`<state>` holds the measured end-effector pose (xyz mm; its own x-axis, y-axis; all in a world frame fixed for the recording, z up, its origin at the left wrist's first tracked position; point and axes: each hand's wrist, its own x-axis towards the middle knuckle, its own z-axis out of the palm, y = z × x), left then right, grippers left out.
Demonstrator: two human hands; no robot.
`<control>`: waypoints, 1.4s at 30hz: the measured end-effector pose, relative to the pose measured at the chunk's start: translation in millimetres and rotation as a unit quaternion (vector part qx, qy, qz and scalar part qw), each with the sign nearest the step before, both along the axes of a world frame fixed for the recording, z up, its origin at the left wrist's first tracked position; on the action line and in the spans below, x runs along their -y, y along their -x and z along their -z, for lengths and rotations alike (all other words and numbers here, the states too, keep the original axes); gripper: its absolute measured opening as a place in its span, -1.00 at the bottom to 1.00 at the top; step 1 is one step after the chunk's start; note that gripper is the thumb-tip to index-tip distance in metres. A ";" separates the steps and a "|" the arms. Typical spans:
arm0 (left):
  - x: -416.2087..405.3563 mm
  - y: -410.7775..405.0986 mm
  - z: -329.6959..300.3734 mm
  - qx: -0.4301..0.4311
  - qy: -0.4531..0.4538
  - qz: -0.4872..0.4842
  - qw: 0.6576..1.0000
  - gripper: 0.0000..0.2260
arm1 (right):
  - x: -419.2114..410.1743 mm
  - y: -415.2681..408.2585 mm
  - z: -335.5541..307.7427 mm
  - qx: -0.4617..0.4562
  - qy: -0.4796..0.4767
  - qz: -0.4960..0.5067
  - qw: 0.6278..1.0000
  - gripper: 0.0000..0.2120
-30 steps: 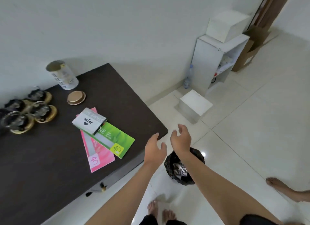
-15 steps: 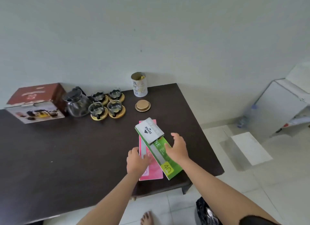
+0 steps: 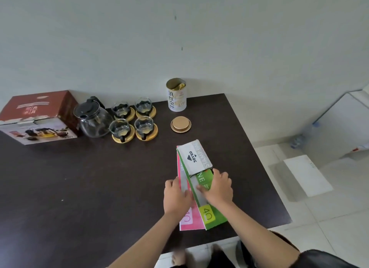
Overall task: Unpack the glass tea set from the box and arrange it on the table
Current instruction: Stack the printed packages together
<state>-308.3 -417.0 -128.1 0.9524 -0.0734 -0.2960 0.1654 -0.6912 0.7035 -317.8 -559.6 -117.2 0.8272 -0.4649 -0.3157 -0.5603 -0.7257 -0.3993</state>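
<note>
The red tea set box stands at the back left of the dark table. Beside it are the glass teapot with a black lid and several glass cups on wooden coasters. Both hands are away from the set, at the table's front right. My left hand rests on a pink flat pack. My right hand grips the long green box lying over it, thumb on top and fingers over its right edge.
A small white carton lies on the green box's far end. An open tea tin and its gold lid stand near the cups. On the floor to the right are a white cabinet, a white box and a water bottle.
My view swung from the floor and black bin back to the table. Both hands came down from mid-air onto the pink pack and green box.
</note>
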 end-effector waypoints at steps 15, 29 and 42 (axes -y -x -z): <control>5.5 -4.6 -2.1 -0.009 -0.063 0.011 0.998 -0.55 | 10.8 -35.8 -0.9 0.040 -0.091 0.007 0.995 -0.10; 15.8 -6.2 -1.8 -0.030 -0.136 -0.011 0.990 -0.58 | 8.5 -41.2 12.7 0.100 -0.111 -0.143 0.978 -0.45; 14.4 -87.1 -28.4 -0.109 0.168 -0.124 0.972 -0.50 | 26.5 -95.1 0.3 0.033 -0.273 0.065 0.959 -0.48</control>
<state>-221.2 -431.4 -99.8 0.8702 0.0218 -0.4921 0.4681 -0.3481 0.8123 -222.6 -586.1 -117.5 0.7995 -0.3462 -0.4909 -0.5929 -0.3238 -0.7373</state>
